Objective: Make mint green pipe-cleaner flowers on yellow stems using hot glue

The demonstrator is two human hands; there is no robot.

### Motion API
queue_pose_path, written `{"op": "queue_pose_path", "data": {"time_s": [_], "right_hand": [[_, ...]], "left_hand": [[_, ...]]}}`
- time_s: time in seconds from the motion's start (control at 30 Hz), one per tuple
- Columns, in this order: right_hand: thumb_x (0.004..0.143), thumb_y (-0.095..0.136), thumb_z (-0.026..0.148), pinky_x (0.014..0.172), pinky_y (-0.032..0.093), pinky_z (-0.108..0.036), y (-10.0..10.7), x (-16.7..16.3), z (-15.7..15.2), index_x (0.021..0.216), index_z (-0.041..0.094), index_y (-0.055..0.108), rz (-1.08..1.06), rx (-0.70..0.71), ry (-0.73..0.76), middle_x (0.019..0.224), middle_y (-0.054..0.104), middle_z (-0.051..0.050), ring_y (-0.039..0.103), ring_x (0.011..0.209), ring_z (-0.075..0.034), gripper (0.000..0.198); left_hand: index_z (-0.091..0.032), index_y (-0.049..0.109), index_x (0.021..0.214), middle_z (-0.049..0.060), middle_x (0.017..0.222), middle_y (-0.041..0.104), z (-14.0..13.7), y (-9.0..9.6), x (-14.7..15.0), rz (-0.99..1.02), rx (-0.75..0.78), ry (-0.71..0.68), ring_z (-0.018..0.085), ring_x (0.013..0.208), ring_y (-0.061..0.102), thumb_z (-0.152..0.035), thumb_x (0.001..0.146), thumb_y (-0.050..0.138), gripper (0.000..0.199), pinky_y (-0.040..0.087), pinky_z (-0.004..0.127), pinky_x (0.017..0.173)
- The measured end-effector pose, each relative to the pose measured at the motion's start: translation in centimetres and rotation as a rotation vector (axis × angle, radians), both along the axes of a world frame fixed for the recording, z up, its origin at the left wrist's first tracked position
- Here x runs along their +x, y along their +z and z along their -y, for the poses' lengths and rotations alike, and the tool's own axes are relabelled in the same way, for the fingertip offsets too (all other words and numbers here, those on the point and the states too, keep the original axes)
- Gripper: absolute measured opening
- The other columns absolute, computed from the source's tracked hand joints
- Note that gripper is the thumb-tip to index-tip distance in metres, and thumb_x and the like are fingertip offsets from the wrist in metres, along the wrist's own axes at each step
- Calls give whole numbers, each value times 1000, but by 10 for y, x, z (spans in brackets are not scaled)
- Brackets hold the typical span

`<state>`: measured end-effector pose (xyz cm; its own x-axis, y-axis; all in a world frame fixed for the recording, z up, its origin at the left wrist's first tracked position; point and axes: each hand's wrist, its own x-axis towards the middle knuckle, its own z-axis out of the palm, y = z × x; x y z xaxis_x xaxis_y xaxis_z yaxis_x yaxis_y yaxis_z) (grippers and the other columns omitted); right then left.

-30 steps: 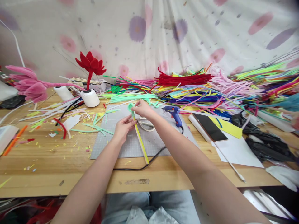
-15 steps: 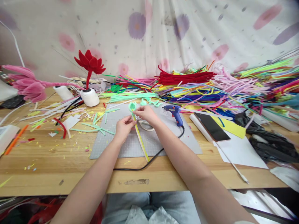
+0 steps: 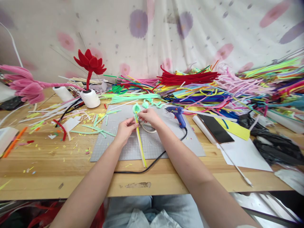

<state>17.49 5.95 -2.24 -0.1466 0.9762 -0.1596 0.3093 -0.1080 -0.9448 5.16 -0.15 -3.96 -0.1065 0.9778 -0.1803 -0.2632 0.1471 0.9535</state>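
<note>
A mint-green pipe-cleaner flower (image 3: 136, 108) with a yellow centre tops a long yellow and white stem (image 3: 141, 145). My left hand (image 3: 127, 129) pinches the stem just under the flower head. From the other side, my right hand (image 3: 149, 116) has its fingers closed at the base of the flower; the exact contact is partly hidden. Beneath my right hand lies a pair of scissors (image 3: 148, 128), its handle loop showing. Both hands are over a grey cutting mat (image 3: 163, 148). Loose mint-green pieces (image 3: 146, 104) rest at the mat's back edge.
A blue glue gun (image 3: 177, 115) lies right of my hands, its black cord (image 3: 152, 165) crossing the mat. A phone (image 3: 216, 128) is farther right. Pipe-cleaner bundles (image 3: 190, 77) line the back. A red flower (image 3: 89, 61) stands in a white pot (image 3: 90, 98); cut green strips (image 3: 95, 129) lie left.
The stem's lower end has swung left, so flower and stem stand straighter, with the flower's opening turned more toward me. Both hands keep their hold in nearly the same place.
</note>
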Motion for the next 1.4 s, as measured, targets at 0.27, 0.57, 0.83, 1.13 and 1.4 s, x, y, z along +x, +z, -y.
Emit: {"op": "queue_pose_path", "data": {"time_s": [0.27, 0.57, 0.83, 1.13, 1.4], "right_hand": [[74, 57, 15, 37, 33, -16, 8, -3, 7, 58, 14, 53, -126, -81, -3, 51, 54, 2, 43, 42, -4, 16], [75, 61, 32, 36, 27, -14, 16, 11, 7, 63, 15, 48, -295, -137, 44, 54, 52, 3, 42, 42, -3, 25], [79, 50, 13, 37, 33, -16, 18, 18, 4, 60, 16, 44, -280, -61, -15, 51, 56, 3, 44, 39, -4, 21], [84, 52, 23, 31, 30, -14, 9, 18, 2, 62, 18, 40, -204, 30, 4, 39, 51, 7, 40, 30, -4, 25], [86, 48, 25, 36, 38, -16, 7, 6, 6, 64, 17, 42, -290, -23, -29, 46, 56, 3, 48, 37, -6, 24]], "left_hand": [[-16, 69, 91, 0, 70, 63, 0, 1, -3, -4, 7, -26, 12, 62, 58, -14, 52, 74, 39, 48, 26, 59], [-14, 66, 89, 5, 82, 69, -2, 9, -7, 212, -147, -87, 9, 62, 61, -7, 67, 64, 24, 52, 20, 55], [-13, 65, 87, 3, 78, 68, 0, 16, -10, 325, -149, -56, 6, 56, 60, -2, 71, 56, 21, 51, 17, 54], [-11, 64, 91, 3, 76, 68, 2, 19, -12, 419, -145, -153, 7, 54, 60, 0, 74, 52, 24, 52, 17, 49], [-10, 64, 93, 3, 72, 67, 1, 18, -15, 424, -141, -199, 7, 53, 59, 0, 74, 49, 27, 51, 17, 47]]}}
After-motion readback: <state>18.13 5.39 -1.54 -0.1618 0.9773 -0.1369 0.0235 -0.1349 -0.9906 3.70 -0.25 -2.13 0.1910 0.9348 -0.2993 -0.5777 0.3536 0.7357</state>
